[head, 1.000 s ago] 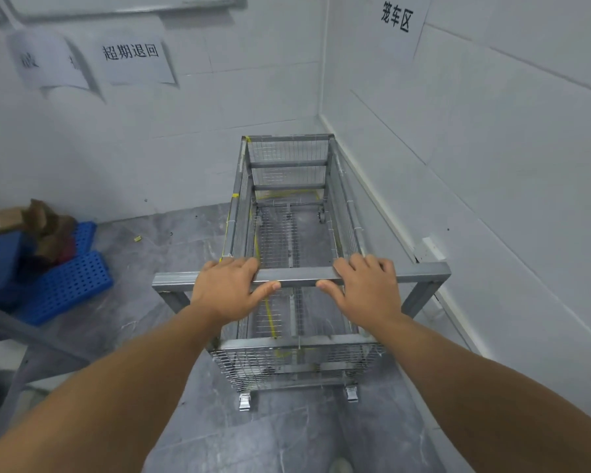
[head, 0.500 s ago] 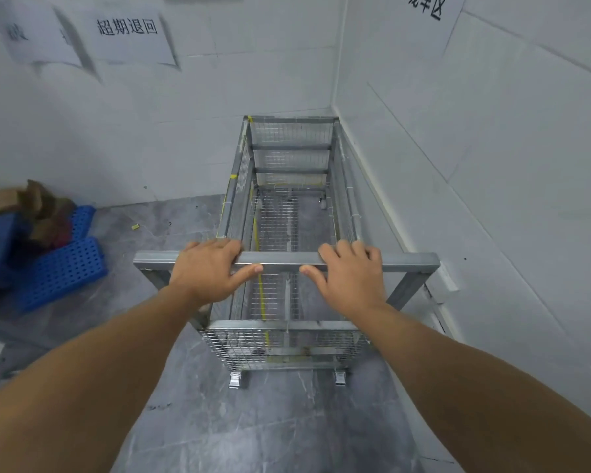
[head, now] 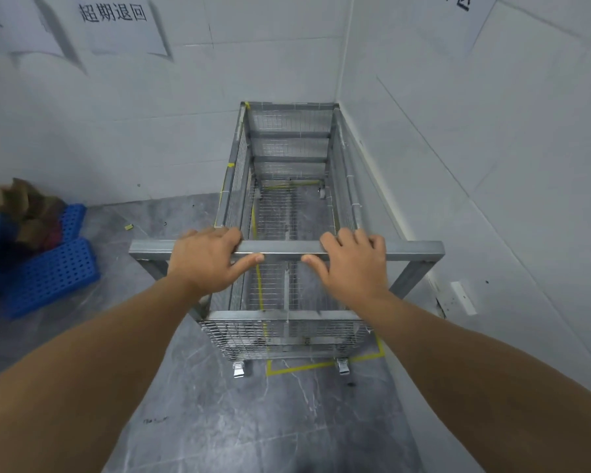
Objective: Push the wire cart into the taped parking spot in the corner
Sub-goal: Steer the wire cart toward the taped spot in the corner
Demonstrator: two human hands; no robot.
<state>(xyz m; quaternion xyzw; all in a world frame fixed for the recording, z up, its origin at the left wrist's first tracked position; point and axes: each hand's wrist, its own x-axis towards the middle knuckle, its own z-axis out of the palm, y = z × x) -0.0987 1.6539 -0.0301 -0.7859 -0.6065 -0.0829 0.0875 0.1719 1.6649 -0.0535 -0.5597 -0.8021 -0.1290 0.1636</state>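
Observation:
The grey wire cart [head: 289, 158] stands lengthwise in the room's corner, its far end against the back wall and its right side along the right wall. Both my hands hold its near handle bar [head: 413, 249]: my left hand [head: 207, 259] on the left half, my right hand [head: 354, 264] on the right half, thumbs under the bar. Yellow floor tape [head: 307, 367] shows as a corner outline under the cart's near end and as lines through the mesh floor. The two near casters sit at about the tape's front line.
Blue perforated plastic pallets [head: 53, 273] with brown cardboard [head: 17, 203] lie at the left by the back wall. Paper signs [head: 116, 22] hang on the back wall. A white wall plate [head: 463, 297] sits low on the right wall. Grey floor lies behind the cart.
The cart has rolled forward into the corner, with both hands staying on the bar. The yellow tape outline has come into sight under the cart's near end.

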